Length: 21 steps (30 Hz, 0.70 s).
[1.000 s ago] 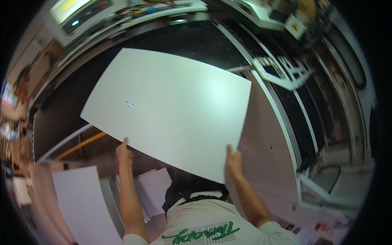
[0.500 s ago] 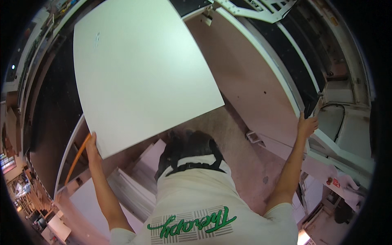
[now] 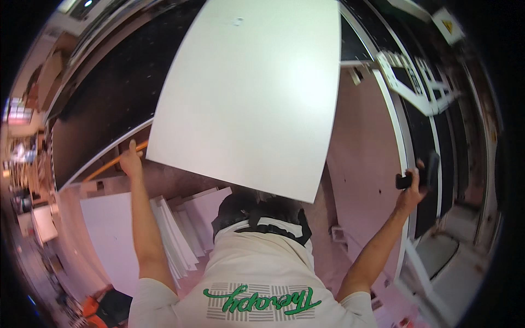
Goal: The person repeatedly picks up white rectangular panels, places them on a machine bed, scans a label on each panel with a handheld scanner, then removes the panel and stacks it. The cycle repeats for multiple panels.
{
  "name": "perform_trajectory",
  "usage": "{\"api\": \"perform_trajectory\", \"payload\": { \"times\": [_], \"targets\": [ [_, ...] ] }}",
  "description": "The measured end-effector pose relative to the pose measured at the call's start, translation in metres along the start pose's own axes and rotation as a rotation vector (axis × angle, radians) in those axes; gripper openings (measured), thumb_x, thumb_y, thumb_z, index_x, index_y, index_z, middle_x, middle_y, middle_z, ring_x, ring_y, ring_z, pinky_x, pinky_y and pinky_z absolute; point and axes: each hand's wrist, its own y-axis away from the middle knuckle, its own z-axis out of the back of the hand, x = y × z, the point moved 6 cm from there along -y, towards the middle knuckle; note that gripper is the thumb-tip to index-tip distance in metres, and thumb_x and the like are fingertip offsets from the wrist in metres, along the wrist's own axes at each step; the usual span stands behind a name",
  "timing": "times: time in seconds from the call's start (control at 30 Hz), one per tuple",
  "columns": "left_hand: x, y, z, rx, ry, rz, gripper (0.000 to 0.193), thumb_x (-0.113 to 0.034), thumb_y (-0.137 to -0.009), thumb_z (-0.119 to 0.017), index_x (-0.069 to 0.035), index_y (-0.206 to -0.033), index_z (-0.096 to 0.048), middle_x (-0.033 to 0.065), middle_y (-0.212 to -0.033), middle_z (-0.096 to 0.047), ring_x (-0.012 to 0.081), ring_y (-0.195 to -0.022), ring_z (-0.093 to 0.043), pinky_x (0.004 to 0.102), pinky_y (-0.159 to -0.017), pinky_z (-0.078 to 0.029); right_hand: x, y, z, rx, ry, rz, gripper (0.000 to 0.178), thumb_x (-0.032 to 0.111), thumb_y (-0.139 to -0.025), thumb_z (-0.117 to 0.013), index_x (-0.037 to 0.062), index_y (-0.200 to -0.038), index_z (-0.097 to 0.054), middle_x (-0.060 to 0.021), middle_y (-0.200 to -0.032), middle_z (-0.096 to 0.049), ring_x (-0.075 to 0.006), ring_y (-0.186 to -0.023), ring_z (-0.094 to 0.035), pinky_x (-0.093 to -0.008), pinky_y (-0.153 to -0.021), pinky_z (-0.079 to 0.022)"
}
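Observation:
A large white panel [image 3: 251, 104] lies across the machine in front of me, its near edge slanting above my waist. Just off the panel's left near corner is my left hand [image 3: 131, 161], thumb up and fingers apart, with a small gap to the board. Behind that hand runs an orange strip [image 3: 112, 164] along the edge of the black table [image 3: 109, 87]. My right hand [image 3: 413, 191], out to the right, is closed around a black handle [image 3: 404, 180] beside the pale metal rail [image 3: 402, 136]. Part of its grip is hidden.
Several white boards [image 3: 172, 238] lean together low on the left, next to a bigger white board [image 3: 112, 235]. A white slotted metal arm [image 3: 410, 90] stands over the black surface at right. An orange and black object [image 3: 109, 306] sits at lower left.
The view has turned, and the white panel now lies further right and at another slant. My left hand has come off the panel's edge. My right hand remains at the black handle.

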Motion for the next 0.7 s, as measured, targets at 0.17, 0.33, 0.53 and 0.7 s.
{"api": "perform_trajectory", "payload": {
  "times": [0.17,0.33,0.53,0.7],
  "targets": [
    [-0.013,0.185,-0.067,0.516,0.261,0.686,0.061,-0.061,-0.095,-0.058,-0.008,-0.066,-0.051,-0.0001,-0.054,-0.044,0.0133,-0.041,-0.042,0.0326,-0.039,-0.032,0.106,-0.003,-0.257,0.718,0.065,0.046,0.035,0.008,-0.088,-0.067,0.0033,-0.121,-0.058,-0.0065,-0.086,-0.063,-0.0123,-0.065,-0.055,-0.0279,-0.057,-0.048],
    [-0.048,0.180,-0.098,0.333,0.692,0.679,0.049,-0.050,-0.095,-0.066,-0.007,-0.075,-0.050,0.0019,-0.061,-0.049,0.0118,-0.041,-0.041,0.0294,-0.036,-0.030,0.163,-0.008,-0.471,1.060,0.505,0.174,0.048,0.016,-0.089,-0.071,-0.0027,-0.127,-0.049,-0.0074,-0.076,-0.060,-0.0143,-0.063,-0.058,-0.0294,-0.057,-0.050],
    [-0.037,0.040,-0.104,0.154,0.734,0.577,0.047,-0.048,-0.096,-0.065,-0.002,-0.085,-0.064,0.0000,-0.062,-0.051,0.0094,-0.041,-0.039,0.0283,-0.036,-0.027,0.188,-0.021,-0.621,1.039,0.645,0.122,0.043,0.017,-0.090,-0.071,-0.0071,-0.119,-0.052,-0.0127,-0.078,-0.064,-0.0167,-0.064,-0.062,-0.0300,-0.057,-0.052],
    [-0.032,0.015,-0.089,0.431,0.447,0.617,0.051,-0.052,-0.092,-0.067,-0.001,-0.087,-0.068,-0.0004,-0.059,-0.052,0.0096,-0.040,-0.040,0.0283,-0.036,-0.027,0.173,-0.035,-0.679,1.048,0.604,0.113,0.038,0.020,-0.088,-0.073,-0.0042,-0.109,-0.051,-0.0093,-0.077,-0.061,-0.0149,-0.061,-0.059,-0.0289,-0.053,-0.050]
  ]
}}
